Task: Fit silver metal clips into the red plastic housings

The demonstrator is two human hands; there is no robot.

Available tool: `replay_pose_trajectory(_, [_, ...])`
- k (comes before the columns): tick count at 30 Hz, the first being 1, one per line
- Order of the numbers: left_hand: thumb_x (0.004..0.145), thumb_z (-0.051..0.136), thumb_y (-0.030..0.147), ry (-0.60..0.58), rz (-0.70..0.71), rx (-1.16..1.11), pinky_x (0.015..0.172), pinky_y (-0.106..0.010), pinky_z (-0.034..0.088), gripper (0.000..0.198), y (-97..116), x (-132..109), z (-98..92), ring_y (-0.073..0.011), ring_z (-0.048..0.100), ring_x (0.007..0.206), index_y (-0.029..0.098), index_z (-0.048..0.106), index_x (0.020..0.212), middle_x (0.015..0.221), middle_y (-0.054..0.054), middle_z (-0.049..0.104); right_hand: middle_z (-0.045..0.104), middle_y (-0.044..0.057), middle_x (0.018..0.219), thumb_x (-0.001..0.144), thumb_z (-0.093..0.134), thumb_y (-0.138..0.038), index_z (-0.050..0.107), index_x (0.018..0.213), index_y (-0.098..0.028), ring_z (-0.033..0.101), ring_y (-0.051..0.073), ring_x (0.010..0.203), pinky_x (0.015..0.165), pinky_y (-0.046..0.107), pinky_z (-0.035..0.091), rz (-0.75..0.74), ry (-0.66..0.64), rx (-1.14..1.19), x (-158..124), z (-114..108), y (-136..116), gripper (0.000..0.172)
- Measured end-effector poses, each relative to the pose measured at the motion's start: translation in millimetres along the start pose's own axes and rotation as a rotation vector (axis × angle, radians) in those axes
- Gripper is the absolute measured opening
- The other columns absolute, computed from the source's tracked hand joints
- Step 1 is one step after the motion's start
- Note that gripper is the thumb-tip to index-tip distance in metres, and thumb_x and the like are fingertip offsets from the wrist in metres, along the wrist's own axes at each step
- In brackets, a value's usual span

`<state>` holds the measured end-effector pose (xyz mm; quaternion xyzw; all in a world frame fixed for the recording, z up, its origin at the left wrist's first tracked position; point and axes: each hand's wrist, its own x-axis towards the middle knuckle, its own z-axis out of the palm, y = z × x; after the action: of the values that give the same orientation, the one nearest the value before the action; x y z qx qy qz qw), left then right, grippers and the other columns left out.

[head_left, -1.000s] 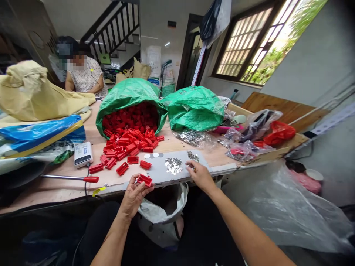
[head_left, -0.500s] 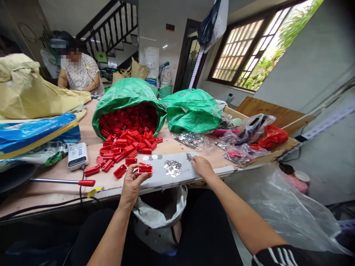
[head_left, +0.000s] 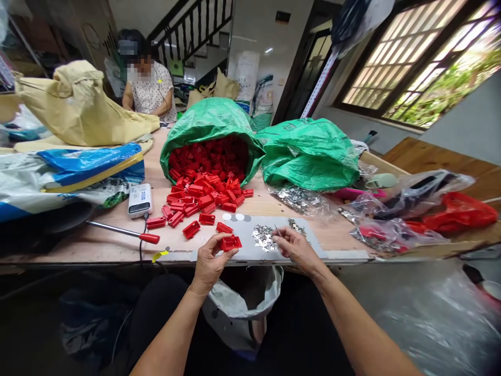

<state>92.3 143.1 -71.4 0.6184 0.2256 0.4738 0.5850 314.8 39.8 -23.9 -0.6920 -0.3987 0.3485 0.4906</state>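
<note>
With our left hand we hold a red plastic housing, fingers closed on its end, by the near edge of the grey sheet. Our right hand pinches a thin piece, too small to identify, beside the pile of silvery metal bits. More red housings spill from the green sack onto the table.

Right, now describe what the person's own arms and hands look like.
The left hand and right hand are bare, with no gloves. The left forearm and right forearm show no sleeve, watch, bracelet or cable down to the picture's lower edge. Rings are too small to tell.
</note>
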Motion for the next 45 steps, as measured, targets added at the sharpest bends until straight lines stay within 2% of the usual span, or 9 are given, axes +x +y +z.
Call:
replay_pose_trajectory(4, [0.076,0.071,0.027,-0.026,0.134,0.201,0.086,-0.029,0.053,0.034,-5,-6,1.2,-0.0169,0.065,0.095,0.02,0.062,0.107,0.106,-0.007,0.066,0.053,-0.002,0.07,0.072,0.069,-0.045,0.057,0.086,-0.016,0.043,0.007,0.049,0.046,0.022,0.034,-0.078,-0.074,0.092,-11,39,-11,0.035])
replay_pose_trajectory(9, [0.076,0.071,0.022,-0.036,0.35,0.397,0.088,-0.028,0.051,0.033,-1,-9,2.8,-0.0157,0.064,0.096,0.02,0.061,0.108,0.103,-0.006,0.067,0.062,0.002,0.076,0.08,0.065,-0.039,0.062,0.084,-0.017,0.049,0.011,0.06,0.057,0.024,0.04,-0.327,0.085,-0.139,-13,64,-13,0.022])
replay_pose_trajectory(12, [0.077,0.07,0.02,-0.037,0.417,0.428,0.087,-0.027,0.051,0.033,1,-10,4.6,-0.0152,0.064,0.097,0.02,0.06,0.108,0.103,-0.006,0.068,0.063,0.002,0.076,0.083,0.063,-0.032,0.063,0.082,-0.018,0.052,0.012,0.063,0.06,0.024,0.041,-0.429,0.112,-0.267,-14,71,-13,0.015])
replay_pose_trajectory(16, [0.078,0.069,0.02,-0.03,0.444,0.458,0.087,-0.028,0.052,0.033,2,-11,6.6,-0.0153,0.064,0.096,0.02,0.059,0.109,0.102,-0.006,0.068,0.064,0.003,0.079,0.086,0.059,-0.024,0.064,0.087,-0.018,0.055,0.013,0.065,0.063,0.025,0.042,-0.543,0.066,-0.39,-18,74,-12,0.007])
replay_pose_trajectory(22, [0.078,0.069,0.02,-0.018,0.465,0.483,0.086,-0.028,0.052,0.033,1,-11,8.8,-0.0159,0.065,0.095,0.019,0.059,0.109,0.1,-0.006,0.068,0.063,0.004,0.085,0.088,0.053,-0.016,0.061,0.093,-0.019,0.058,0.015,0.077,0.069,0.025,0.044,-0.676,0.022,-0.431,-21,71,-8,0.01])
replay_pose_trajectory(27, [0.078,0.069,0.02,-0.03,0.469,0.477,0.086,-0.029,0.053,0.034,2,-11,8.4,-0.016,0.064,0.096,0.02,0.059,0.11,0.101,-0.006,0.068,0.061,0.004,0.083,0.088,0.052,-0.015,0.06,0.091,-0.019,0.057,0.015,0.076,0.069,0.026,0.044,-0.673,0.023,-0.453,-21,70,-10,0.009])
replay_pose_trajectory(38, [0.079,0.068,0.02,-0.045,0.465,0.448,0.087,-0.028,0.053,0.033,1,-13,8.7,-0.0159,0.065,0.096,0.02,0.059,0.111,0.103,-0.007,0.068,0.063,0.006,0.088,0.086,0.052,-0.01,0.062,0.092,-0.018,0.057,0.016,0.085,0.076,0.028,0.044,-0.663,-0.138,-0.526,-18,62,-20,0.014])
replay_pose_trajectory(41, [0.079,0.068,0.022,-0.022,0.429,0.448,0.086,-0.028,0.054,0.034,0,-15,8.5,-0.0165,0.066,0.095,0.019,0.059,0.111,0.103,-0.007,0.069,0.061,0.006,0.085,0.089,0.051,-0.016,0.064,0.09,-0.017,0.056,0.016,0.081,0.074,0.028,0.043,-0.605,-0.162,-0.496,-18,62,-23,0.013])
replay_pose_trajectory(45, [0.079,0.068,0.025,0.025,0.379,0.431,0.085,-0.03,0.054,0.033,-1,-16,8.4,-0.0177,0.066,0.095,0.019,0.06,0.111,0.104,-0.008,0.069,0.06,0.006,0.086,0.092,0.049,-0.03,0.066,0.096,-0.018,0.055,0.016,0.082,0.075,0.029,0.043,-0.452,-0.201,-0.337,-19,58,-25,0.022])
